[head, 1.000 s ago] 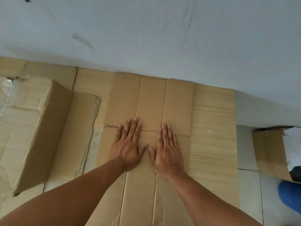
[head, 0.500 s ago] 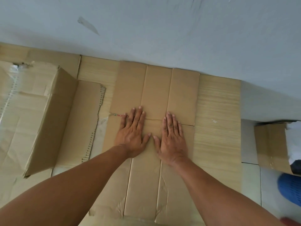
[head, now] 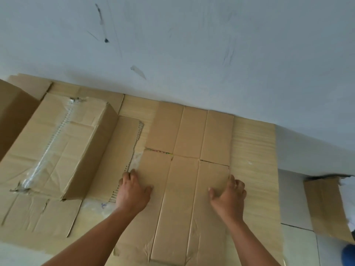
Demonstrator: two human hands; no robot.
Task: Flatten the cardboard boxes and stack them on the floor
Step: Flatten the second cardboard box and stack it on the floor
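Observation:
A flattened cardboard box (head: pixel 184 189) lies on top of other flat cardboard sheets (head: pixel 253 169) on the floor, its far end against the wall. My left hand (head: pixel 132 191) grips its left edge with curled fingers. My right hand (head: pixel 229 194) grips its right edge the same way. To the left stands a box (head: pixel 63 150) still in its full shape, with torn clear tape along its top.
A pale wall (head: pixel 192 54) runs along the far side. Another cardboard box (head: pixel 11 112) is at the far left edge. A further cardboard piece (head: pixel 324 204) stands at the right on the tiled floor (head: pixel 295 198). Something blue (head: pixel 348 254) shows at the lower right corner.
Both hands left the middle of the flattened box, where they pressed flat side by side, and moved apart to grip its left and right edges. The view swung right and up.

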